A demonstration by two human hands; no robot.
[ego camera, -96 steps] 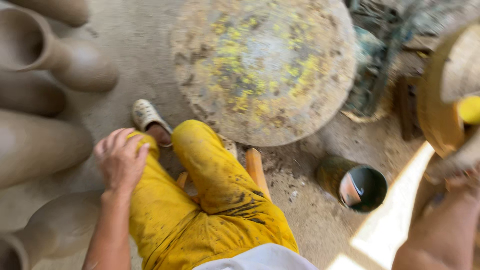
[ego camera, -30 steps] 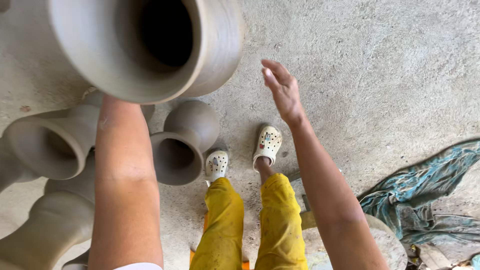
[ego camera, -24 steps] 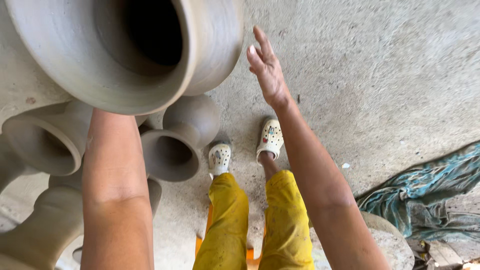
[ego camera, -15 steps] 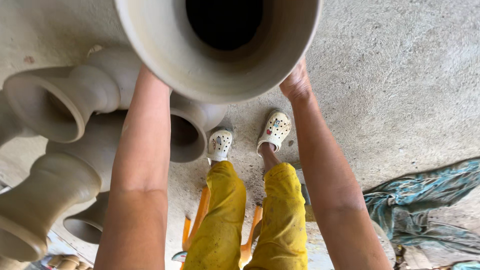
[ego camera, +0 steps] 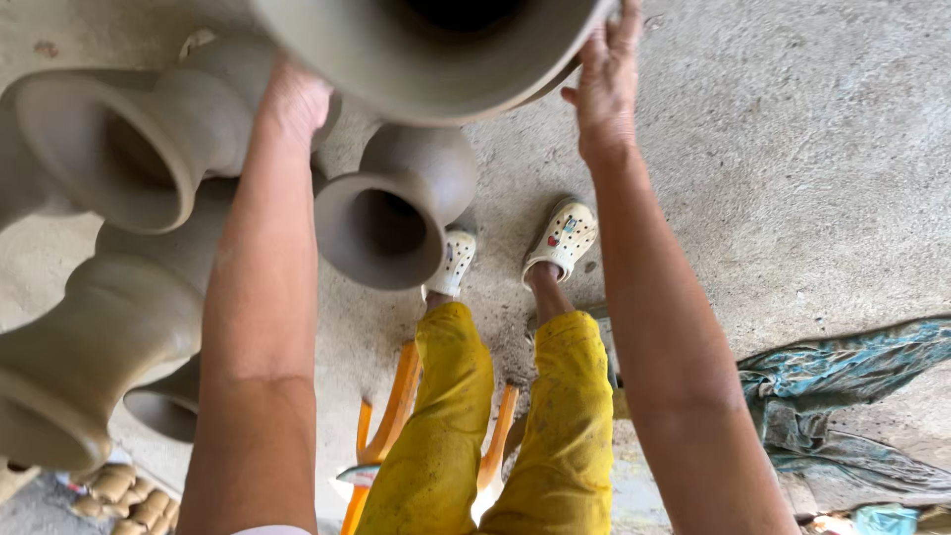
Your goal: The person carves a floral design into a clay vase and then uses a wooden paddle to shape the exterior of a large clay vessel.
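Note:
A large grey unfired clay pot (ego camera: 436,50) fills the top of the view, its wide mouth facing me. My left hand (ego camera: 295,99) is pressed under its left side, partly hidden by the pot. My right hand (ego camera: 604,79) grips its right rim with fingers spread along the edge. The pot is held off the ground between both hands. Below are my yellow trousers (ego camera: 495,426) and white clogs (ego camera: 560,238).
Several grey clay vases stand on the concrete floor at the left, among them a small one (ego camera: 391,218) near my feet and tall ones (ego camera: 109,327). An orange stool frame (ego camera: 391,416) is under my legs. A teal cloth (ego camera: 842,396) lies at the right.
The pot has come closer and higher in view. My right hand, which was open in the air beside it, has moved onto its right rim. My left arm stays beneath it.

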